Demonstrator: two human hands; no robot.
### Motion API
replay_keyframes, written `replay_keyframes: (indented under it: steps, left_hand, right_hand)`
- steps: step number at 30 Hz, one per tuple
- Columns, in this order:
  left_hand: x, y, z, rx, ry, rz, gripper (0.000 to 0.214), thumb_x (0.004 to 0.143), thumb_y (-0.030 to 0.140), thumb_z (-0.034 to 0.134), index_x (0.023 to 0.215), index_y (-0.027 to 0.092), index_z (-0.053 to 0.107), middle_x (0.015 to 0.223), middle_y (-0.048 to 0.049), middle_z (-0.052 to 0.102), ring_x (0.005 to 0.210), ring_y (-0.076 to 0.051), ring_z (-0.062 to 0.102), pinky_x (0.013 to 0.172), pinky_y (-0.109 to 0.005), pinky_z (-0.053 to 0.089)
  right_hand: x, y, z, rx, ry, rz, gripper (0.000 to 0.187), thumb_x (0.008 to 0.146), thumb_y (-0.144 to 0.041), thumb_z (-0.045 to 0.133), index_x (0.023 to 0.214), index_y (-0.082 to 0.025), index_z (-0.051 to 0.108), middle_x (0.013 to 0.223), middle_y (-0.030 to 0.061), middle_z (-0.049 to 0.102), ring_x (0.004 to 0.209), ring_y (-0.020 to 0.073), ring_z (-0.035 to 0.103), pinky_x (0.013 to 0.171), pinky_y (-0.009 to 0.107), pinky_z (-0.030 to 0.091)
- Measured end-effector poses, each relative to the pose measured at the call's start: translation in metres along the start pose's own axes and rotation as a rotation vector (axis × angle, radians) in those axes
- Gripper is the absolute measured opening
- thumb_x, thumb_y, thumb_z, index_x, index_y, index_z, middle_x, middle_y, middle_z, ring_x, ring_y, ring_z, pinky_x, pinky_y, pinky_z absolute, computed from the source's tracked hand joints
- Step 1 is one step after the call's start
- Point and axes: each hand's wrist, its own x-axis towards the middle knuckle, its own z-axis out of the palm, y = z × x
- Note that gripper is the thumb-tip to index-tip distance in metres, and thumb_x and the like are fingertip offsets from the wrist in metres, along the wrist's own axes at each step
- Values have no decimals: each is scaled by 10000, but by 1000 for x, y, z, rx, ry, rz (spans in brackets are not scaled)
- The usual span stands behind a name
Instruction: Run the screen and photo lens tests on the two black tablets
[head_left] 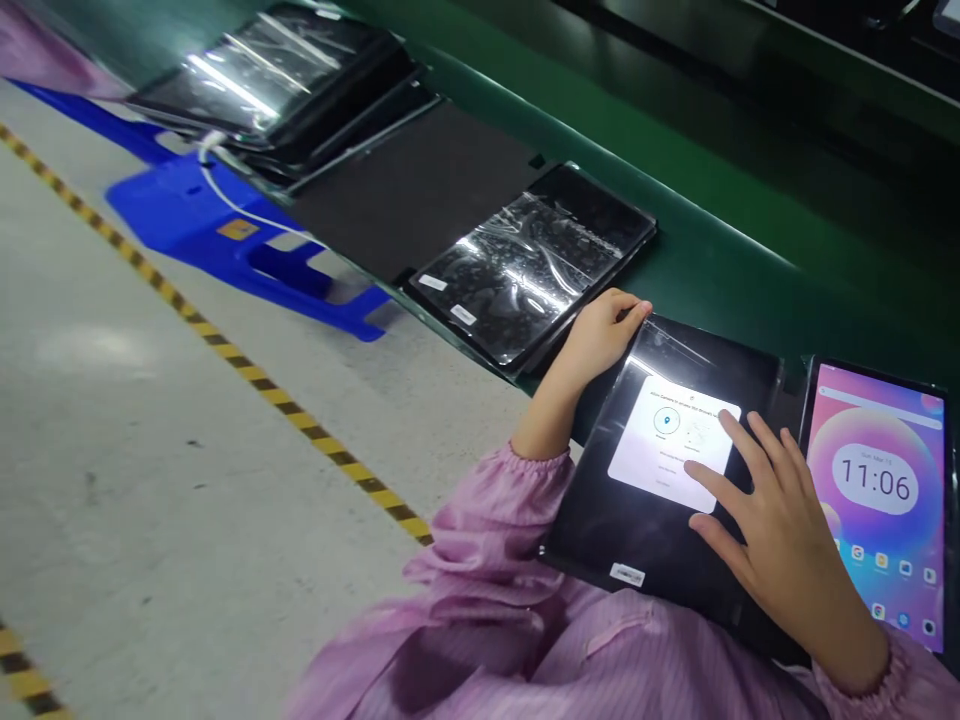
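Observation:
My left hand [600, 335] grips the far left edge of a black tablet [600, 520] that is tilted up from my lap. A white dialog box [660, 440] glows on its screen. My right hand [780, 540] lies over the screen with its fingers spread, the fingertips touching the dialog's right side. To the right, a second tablet [877, 490] lies on the green bench and shows a pink clock screen reading 11:06. Both my sleeves are pink.
Another tablet in shiny plastic wrap [525, 260] lies left on the green bench [712, 230], beside a dark mat [412, 190] and a stack of wrapped tablets [277, 80]. A white cable [232, 200] hangs over a blue stool [217, 240]. Yellow-black tape [225, 350] crosses the floor.

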Motion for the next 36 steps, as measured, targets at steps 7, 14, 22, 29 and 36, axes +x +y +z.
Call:
replay_keyframes:
  steps: [7,14,22,29,36]
  left_hand:
    - [-4,0,4,-20,50,4,279,1016,344,543,863,179,707,994,-88,700,964,-234,675,924,-368,509]
    - [-8,1,4,-41,73,26,235,1033,272,569,935,173,757,1011,-74,722,963,-219,676,909,-345,504]
    - [9,11,1,13,-33,57,242,1043,218,519,986,166,748,1109,-90,708,1039,-234,676,981,-361,515]
    - [35,33,8,-8,-2,-80,242,1075,196,497,1007,148,724,1184,-119,663,1110,-274,660,1065,-408,471]
    - [25,45,-6,-272,37,-132,235,1023,147,546,867,132,722,1091,-120,700,1103,-263,631,1076,-386,422]
  right_hand:
    - [1,1,0,-28,80,-18,472,1112,-569,443,1425,-269,628,1705,138,340,1566,410,315,1173,721,403]
    - [11,-1,8,-52,24,-24,457,1123,-553,415,1409,-261,619,1699,143,342,1556,433,325,1165,757,380]
    - [22,-1,-6,78,122,-29,335,1123,-406,498,1421,-276,577,1785,49,122,1634,344,151,1309,602,166]
    - [50,-5,-4,215,127,-275,141,1064,-313,602,1085,-312,742,1554,-18,581,1548,231,359,1340,429,88]
    - [46,6,19,201,199,-453,226,974,-206,577,994,-325,768,1487,0,651,1411,227,540,1331,409,170]
